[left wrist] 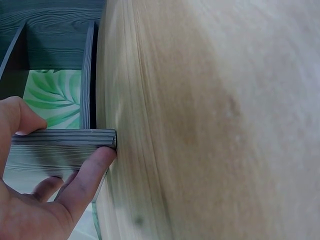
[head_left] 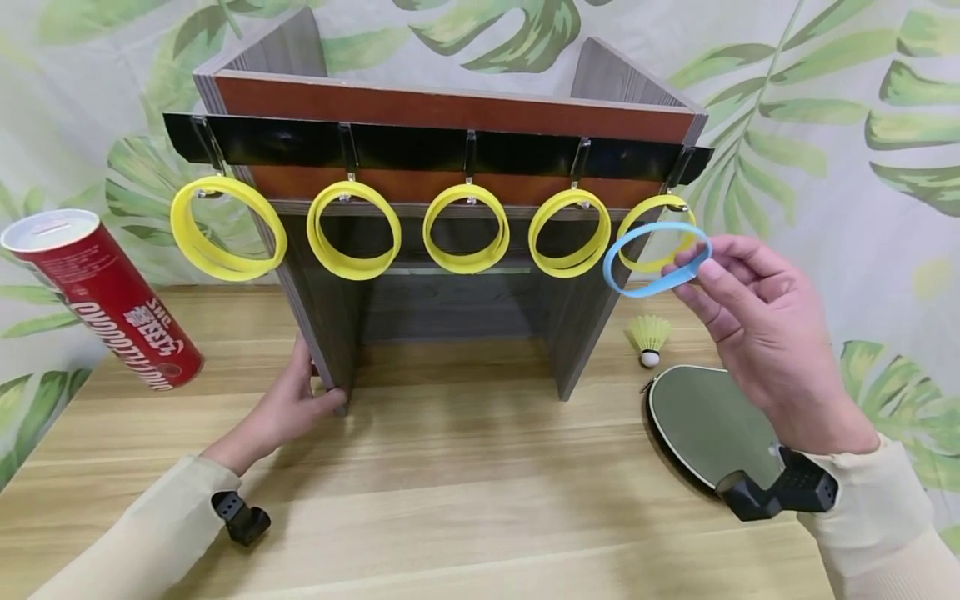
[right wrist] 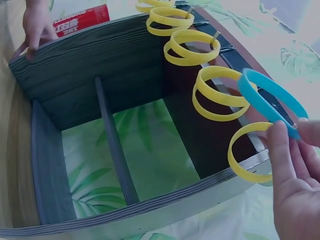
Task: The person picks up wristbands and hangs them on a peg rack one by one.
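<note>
In the head view my right hand (head_left: 780, 333) pinches a light blue wristband (head_left: 648, 290) between thumb and fingers. The wristband overlaps the rightmost hook and its yellow wristband there; the right wrist view also shows the blue wristband (right wrist: 257, 100) close to that yellow wristband (right wrist: 237, 167). Several yellow wristbands (head_left: 354, 272) hang from clear hooks along a black strip (head_left: 412, 148) on the front of a grey wooden stand (head_left: 315, 283). Low at the stand's left side board (left wrist: 60, 137), my left hand (head_left: 288, 408) grips its front edge, thumb and fingers on opposite faces.
A red chip can (head_left: 120, 308) stands on the wooden table (head_left: 450, 500) left of the stand. To the right lie a yellow shuttlecock (head_left: 649, 337) and a green racket case (head_left: 712, 425), the case beneath my right forearm. A leaf-patterned backdrop (head_left: 750, 50) rises behind.
</note>
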`<state>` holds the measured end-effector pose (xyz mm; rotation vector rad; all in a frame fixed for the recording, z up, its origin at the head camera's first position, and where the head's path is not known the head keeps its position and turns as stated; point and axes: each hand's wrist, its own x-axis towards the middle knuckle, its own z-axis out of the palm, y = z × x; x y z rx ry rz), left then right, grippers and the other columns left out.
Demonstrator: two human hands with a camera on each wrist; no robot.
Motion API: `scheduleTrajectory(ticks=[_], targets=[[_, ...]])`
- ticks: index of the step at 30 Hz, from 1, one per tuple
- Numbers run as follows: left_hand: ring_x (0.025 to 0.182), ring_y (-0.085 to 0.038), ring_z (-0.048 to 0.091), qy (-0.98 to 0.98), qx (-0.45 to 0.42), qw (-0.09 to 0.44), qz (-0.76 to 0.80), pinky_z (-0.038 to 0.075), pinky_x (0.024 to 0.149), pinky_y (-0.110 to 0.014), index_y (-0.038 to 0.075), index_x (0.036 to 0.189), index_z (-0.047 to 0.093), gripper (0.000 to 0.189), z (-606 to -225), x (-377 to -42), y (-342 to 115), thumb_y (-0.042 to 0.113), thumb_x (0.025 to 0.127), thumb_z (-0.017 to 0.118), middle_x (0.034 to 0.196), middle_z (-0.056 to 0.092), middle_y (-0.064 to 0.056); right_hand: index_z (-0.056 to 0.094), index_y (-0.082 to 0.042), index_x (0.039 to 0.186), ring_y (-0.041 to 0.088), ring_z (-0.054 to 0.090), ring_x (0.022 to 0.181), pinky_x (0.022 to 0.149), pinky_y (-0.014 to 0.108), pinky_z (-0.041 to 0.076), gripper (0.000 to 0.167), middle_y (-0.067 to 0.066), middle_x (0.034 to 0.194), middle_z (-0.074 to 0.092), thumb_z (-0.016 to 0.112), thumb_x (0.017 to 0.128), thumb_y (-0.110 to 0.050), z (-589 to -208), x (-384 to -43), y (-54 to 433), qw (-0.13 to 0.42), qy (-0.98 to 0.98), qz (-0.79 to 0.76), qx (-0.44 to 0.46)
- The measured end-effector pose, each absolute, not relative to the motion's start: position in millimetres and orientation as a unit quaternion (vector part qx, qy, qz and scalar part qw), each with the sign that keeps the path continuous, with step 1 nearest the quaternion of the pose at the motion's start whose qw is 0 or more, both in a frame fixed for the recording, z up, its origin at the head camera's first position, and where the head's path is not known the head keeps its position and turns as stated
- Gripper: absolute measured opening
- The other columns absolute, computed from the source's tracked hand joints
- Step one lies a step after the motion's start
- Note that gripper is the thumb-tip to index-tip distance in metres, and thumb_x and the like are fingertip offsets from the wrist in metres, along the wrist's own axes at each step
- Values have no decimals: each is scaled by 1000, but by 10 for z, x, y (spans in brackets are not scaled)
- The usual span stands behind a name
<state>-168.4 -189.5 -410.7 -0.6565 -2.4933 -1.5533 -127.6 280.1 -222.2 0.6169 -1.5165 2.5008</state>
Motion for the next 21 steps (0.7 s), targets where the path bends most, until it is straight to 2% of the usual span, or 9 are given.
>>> scheduleTrajectory(ticks=[5,10,13,17,19,21], targets=[[121,-45,46,-824,-213,58,-521,55,61,-25,23,169,-3,116,-4107,-1674,-1897,-19,84,65,166,20,-27,67,11,112,25,75,93,88,30,62,19,19,104,75,52,101,13,-2187,-1315,2793,106,-457,865,176],[122,-46,45,-826,-209,51,-521,56,61,-26,25,169,-4,117,-4099,-1686,-1893,-18,85,65,167,20,-28,68,11,110,25,74,89,86,30,63,18,19,101,74,54,100,14,-2189,-1372,2795,122,-439,875,165],[122,-42,46,-827,-214,59,-516,54,69,-21,23,169,-2,116,-4105,-1688,-1895,-18,85,65,167,21,-27,68,10,109,24,73,87,85,30,63,16,19,100,74,56,99,13,-2199,-1403,2791,129,-444,873,154],[126,-33,45,-831,-222,73,-506,45,85,-11,23,170,-1,117,-4107,-1688,-1900,-18,84,66,169,20,-23,69,9,108,23,73,85,83,29,63,15,17,98,73,57,99,12,-2212,-1434,2774,131,-458,867,144],[127,-31,45,-831,-223,74,-505,44,87,-10,23,170,-2,117,-4106,-1688,-1901,-18,84,67,169,20,-23,70,8,106,22,73,84,82,29,63,14,16,96,73,58,99,11,-2225,-1437,2765,128,-470,862,140],[125,-34,45,-829,-222,69,-508,46,84,-11,24,169,-2,117,-4105,-1690,-1900,-18,85,66,168,21,-24,70,7,105,21,73,84,81,28,63,14,15,96,73,58,99,11,-2241,-1436,2760,124,-478,858,138]])
